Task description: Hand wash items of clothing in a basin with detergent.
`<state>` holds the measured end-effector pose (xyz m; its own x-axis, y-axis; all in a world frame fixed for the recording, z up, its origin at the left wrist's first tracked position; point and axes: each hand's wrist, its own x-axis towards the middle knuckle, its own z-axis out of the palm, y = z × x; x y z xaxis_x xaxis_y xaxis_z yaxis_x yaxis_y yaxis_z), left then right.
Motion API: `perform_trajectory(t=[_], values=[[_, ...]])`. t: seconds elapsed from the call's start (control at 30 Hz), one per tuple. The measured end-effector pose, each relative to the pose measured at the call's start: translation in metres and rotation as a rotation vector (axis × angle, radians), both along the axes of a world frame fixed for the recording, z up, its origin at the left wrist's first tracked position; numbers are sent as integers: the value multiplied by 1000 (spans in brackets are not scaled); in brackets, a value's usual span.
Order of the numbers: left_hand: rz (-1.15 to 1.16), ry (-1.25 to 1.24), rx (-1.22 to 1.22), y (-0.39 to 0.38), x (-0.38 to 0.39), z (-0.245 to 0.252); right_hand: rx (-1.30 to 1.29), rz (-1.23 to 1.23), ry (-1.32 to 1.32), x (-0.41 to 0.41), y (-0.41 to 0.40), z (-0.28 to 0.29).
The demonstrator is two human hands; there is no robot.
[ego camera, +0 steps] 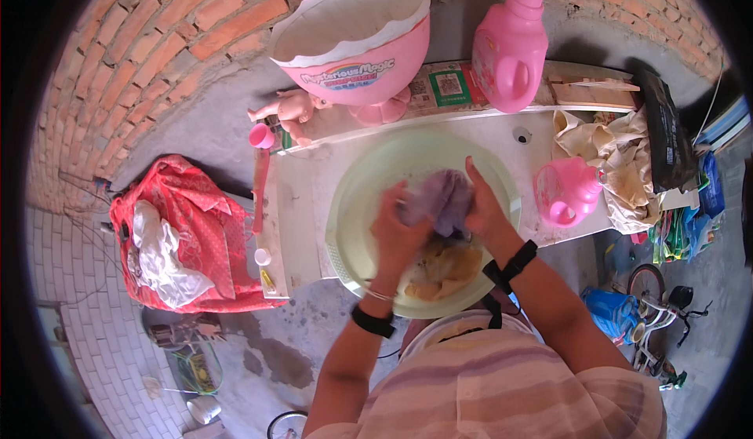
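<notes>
A bunched purple cloth (pixel 442 196) is between my two hands, above a large pale green plastic basin (pixel 359 162). My left hand (pixel 401 227), somewhat blurred, grips the cloth's left side with bent fingers. On its right side my right hand (pixel 485 206) presses against it, thumb raised. A yellowish-brown wet cloth (pixel 444 268) lies in the basin nearer to my body. Black bands circle both wrists. The basin's near edge reaches past the edge of the white table (pixel 300 203).
Pink detergent bottles stand at the back (pixel 512 50) and right (pixel 565 192). A large pink cup-shaped container (pixel 365 56) and a doll (pixel 291 109) are on the back ledge. Beige cloth (pixel 629 162) lies at right. Red fabric (pixel 206 239) with white cloth (pixel 165 256) is at left.
</notes>
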<state>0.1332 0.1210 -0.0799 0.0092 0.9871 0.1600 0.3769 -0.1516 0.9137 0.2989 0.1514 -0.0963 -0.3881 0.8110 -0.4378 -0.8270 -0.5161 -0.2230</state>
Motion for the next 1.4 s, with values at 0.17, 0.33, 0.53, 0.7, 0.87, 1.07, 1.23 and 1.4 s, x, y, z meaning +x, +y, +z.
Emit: perform_trajectory(t=[0.17, 0.33, 0.53, 0.7, 0.87, 1.07, 1.23, 1.4], values=[[-13, 125, 111, -18, 45, -4, -64, -15, -99, -19, -19, -6], [124, 14, -14, 5, 49, -30, 118, -225, -542, -32, -20, -45], [-97, -6, 162, -11, 59, -4, 114, -5, -332, 6, -7, -74], [146, 17, -172, 23, 25, -29, -104, -128, -537, -50, -26, -34], [-60, 217, 289, -2, 42, -28, -31, -6, -640, -23, -13, -73], [-16, 65, -229, 19, -19, -62, 114, 27, -756, -44, -28, -42], [-152, -496, -285, 12, -5, -27, 84, 202, -366, -9, -2, 15], [-351, -106, -487, 13, -27, -17, 490, 445, -847, 2, -2, 5]])
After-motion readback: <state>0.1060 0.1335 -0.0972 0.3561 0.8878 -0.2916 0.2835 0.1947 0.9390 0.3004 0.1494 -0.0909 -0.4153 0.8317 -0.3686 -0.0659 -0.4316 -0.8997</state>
